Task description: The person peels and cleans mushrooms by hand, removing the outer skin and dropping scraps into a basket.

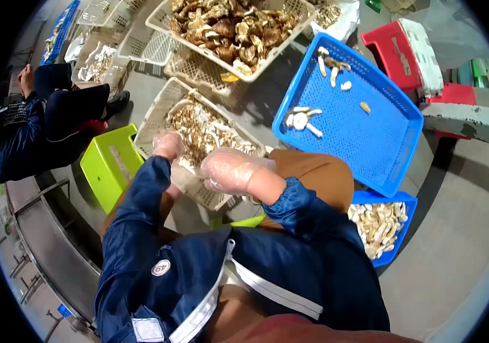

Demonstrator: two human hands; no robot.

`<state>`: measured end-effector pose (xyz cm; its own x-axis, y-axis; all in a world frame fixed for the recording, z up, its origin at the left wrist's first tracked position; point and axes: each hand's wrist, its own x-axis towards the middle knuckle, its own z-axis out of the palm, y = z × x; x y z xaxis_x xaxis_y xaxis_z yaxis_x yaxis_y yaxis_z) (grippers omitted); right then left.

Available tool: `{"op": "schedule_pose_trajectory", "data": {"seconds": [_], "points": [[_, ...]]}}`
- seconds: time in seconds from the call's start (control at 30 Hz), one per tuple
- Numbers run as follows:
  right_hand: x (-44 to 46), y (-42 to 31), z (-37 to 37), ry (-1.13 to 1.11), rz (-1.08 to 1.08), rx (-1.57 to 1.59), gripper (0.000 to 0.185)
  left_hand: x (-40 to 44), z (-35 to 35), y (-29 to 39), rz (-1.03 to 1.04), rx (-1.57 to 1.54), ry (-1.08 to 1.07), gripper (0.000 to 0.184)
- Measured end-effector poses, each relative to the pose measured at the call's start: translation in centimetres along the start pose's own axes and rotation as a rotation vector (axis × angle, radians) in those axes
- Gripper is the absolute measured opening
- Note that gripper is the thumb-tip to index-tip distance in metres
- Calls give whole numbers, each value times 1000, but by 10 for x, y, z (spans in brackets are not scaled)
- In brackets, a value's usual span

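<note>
In the head view a beige plastic crate (159, 103) stands between my knees, with brown and white mushroom trimmings (210, 123) inside. My left hand (168, 144), in a clear plastic glove, is over the crate's left side, its fingers curled in. My right hand (230, 170), gloved the same way, hovers above the crate's near right part with the fingers bent together. Whatever either hand grips is hidden by the gloves and the angle. To the right, a shallow blue crate (347, 123) holds several pale mushrooms (300, 120) along its left side and top corner.
A beige crate heaped with brown mushrooms (233, 34) is at the top. A smaller blue bin (405, 207) of sliced mushrooms lies by my right knee. Green stool (104, 166) at left, red stool (390, 57) at upper right. Another person (44, 120) sits at far left.
</note>
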<state>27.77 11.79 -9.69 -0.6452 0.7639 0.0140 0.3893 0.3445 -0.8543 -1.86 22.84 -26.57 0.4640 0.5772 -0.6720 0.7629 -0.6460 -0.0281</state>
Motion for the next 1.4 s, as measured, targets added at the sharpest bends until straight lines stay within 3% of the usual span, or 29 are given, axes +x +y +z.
{"op": "schedule_pose_trajectory", "data": {"seconds": [0.03, 0.07, 0.1, 0.13, 0.17, 0.2, 0.23, 0.3, 0.33, 0.4, 0.5, 0.53, 0.63, 0.77, 0.83, 0.9, 0.97, 1.03, 1.1, 1.13, 1.17, 1.23, 1.3, 1.33, 1.4], "points": [[5, 0, -15, 17, 72, -125, 13, -5, -30, 6, -83, -449, 150, 37], [5, -7, -29, 26, 157, -226, 13, -18, -72, 21, -126, -1336, 208, 40], [3, -10, -36, 20, 240, -323, 12, -34, -109, 35, -110, -1843, 203, 44], [7, -1, -40, -8, 152, -201, 14, -26, -95, 15, -358, -1786, -49, 50], [10, -1, -42, 62, 119, -157, 15, 4, -52, -14, -69, -955, 92, 45], [11, 1, -45, 142, 92, -121, 15, 36, -9, -44, -20, -67, 366, 40], [10, -2, -48, 215, 83, -63, 16, 5, -61, -8, -119, 30, 687, 35], [5, -2, -49, 289, 72, -25, 19, 8, -119, 9, -253, -792, 761, 36], [7, -4, -49, 264, 109, -6, 19, 21, -122, -1, -138, -671, 992, 36], [15, -3, -49, 267, 115, -4, 21, 43, -185, 13, -58, -503, 1198, 33], [14, 2, -41, 296, 107, -8, 22, 89, -253, 16, -169, -415, 1034, 35], [13, -2, -44, 288, 130, 9, 23, 115, -258, 6, -10, -257, 1216, 34], [14, -1, -47, 280, 125, -36, 23, 156, -263, -2, -189, -99, 936, 28], [12, 5, -43, 317, 82, 18, 23, 155, -268, 9, -225, -175, 800, 28], [11, 4, -44, 307, 87, -4, 22, 155, -266, 11, -188, 78, 820, 34], [11, 7, -45, 333, 67, 21, 21, 158, -268, 13, -238, -135, 835, 31], [10, 6, -50, 353, 65, 38, 20, 159, -269, 9, -195, -90, 774, 23], [10, 10, -54, 387, 76, 14, 20, 153, -274, 10, -284, -373, 724, 27], [9, 8, -64, 457, 97, 70, 21, 139, -271, 4, -243, -442, 906, 31], [5, -7, -83, 478, 198, 169, 22, 126, -273, 3, -103, -661, 985, 33], [7, 3, -81, 555, 174, 271, 21, 107, -269, 6, 44, -1241, 845, 37], [10, 9, -90, 639, 186, 341, 17, 50, -268, 25, 94, -1605, 719, 39], [9, 10, -98, 645, 314, 555, 20, 17, -236, 36, 157, -2203, 586, 30], [9, 6, -101, 665, 319, 651, 20, -2, -229, 37, 310, -2346, 374, 18], [6, 11, -95, 650, 279, 731, 17, -47, -205, 59, 290, -2424, 354, 9]]}}
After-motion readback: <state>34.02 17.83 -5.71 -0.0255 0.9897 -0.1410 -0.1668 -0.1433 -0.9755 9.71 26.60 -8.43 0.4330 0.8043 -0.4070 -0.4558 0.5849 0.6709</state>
